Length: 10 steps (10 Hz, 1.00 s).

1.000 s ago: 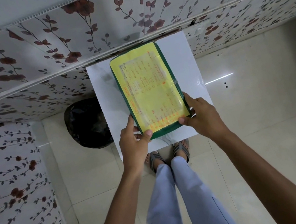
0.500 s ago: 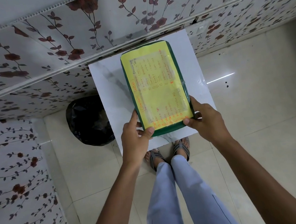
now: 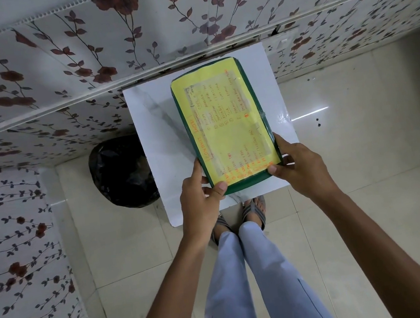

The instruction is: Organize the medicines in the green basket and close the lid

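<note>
The left hand (image 3: 200, 198) pinches the near left corner of the green basket (image 3: 226, 126), thumb on the lid (image 3: 229, 131). The basket sits on the white worktop (image 3: 160, 128), lid on. The right hand (image 3: 301, 165) pinches the near right corner the same way. Risk: uneven thumb pressure may leave one lid edge unseated, or push the basket toward the wall. The yellow label (image 3: 238, 138) carries orange and grey handwriting; the words are too small to read.
</note>
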Motion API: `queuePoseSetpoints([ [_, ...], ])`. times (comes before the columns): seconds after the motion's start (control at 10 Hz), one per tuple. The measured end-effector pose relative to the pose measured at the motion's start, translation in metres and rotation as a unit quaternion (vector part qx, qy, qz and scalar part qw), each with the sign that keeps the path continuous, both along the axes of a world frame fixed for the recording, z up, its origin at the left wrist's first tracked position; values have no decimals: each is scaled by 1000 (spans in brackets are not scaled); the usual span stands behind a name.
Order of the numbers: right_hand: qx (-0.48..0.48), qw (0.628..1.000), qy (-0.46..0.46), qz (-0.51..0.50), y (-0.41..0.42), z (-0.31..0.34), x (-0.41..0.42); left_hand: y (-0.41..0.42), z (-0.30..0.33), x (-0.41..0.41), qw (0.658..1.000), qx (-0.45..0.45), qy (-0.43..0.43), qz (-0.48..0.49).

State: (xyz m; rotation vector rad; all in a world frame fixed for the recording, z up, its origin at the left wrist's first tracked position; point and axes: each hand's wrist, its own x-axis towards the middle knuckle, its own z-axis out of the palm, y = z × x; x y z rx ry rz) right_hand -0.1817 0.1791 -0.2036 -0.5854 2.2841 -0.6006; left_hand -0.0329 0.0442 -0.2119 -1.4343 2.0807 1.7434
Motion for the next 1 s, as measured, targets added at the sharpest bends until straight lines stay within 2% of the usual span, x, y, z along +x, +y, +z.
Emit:
queuePoseSetpoints([
  [0.3,-13,1000,-3,-2,4,1,7,1,5,4,1000,-4,-7,-10],
  [0.4,11,1000,6,23,2,3,4,-2,5,2,1000,-5,-9,-9],
  [0.5,18,999,17,-25,-1,19,4,-3,19,0,999,-13,-33,-3],
  [0.6,-63,991,51,-102,-7,45,6,-4,42,-1,997,-27,-24,63],
  [0.7,-132,980,14,-149,-12,80,10,-2,81,-1,992,-31,34,122],
  [0.8,-199,957,-70,-201,-3,112,14,16,122,4,975,5,114,189],
  [0.9,-274,922,-170,-215,17,149,21,40,159,11,964,34,169,200],
  [1.0,-358,887,-229,-179,56,193,32,78,195,26,943,66,245,214],
])
